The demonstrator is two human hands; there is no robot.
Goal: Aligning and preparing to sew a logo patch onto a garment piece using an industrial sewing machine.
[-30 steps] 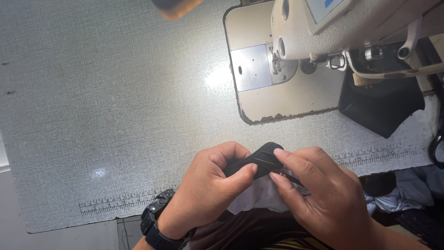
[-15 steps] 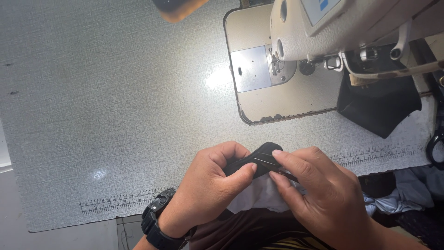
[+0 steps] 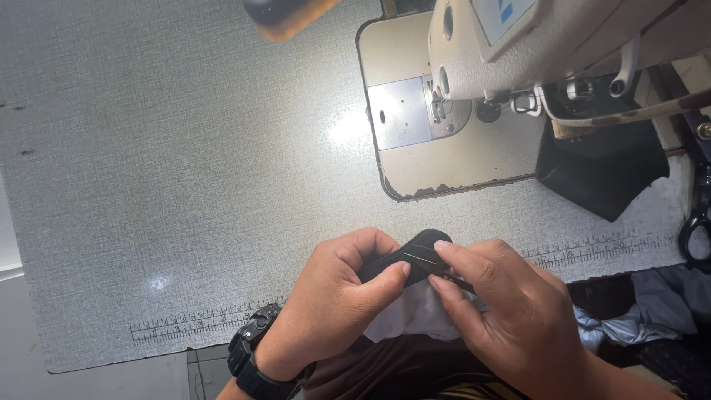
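From above, both hands pinch a small black fabric piece [image 3: 415, 259] at the bench's [image 3: 185, 185] near edge: left hand [image 3: 337, 304] and right hand [image 3: 503, 311] closed on it. The sewing machine [image 3: 533, 52] sits well apart; stitching looks not yet begun.

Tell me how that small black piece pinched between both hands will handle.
The black piece probably bends easily: it curves between the left hand and right hand. Likely light, since fingertips alone carry it. Flat, so unlikely to roll.
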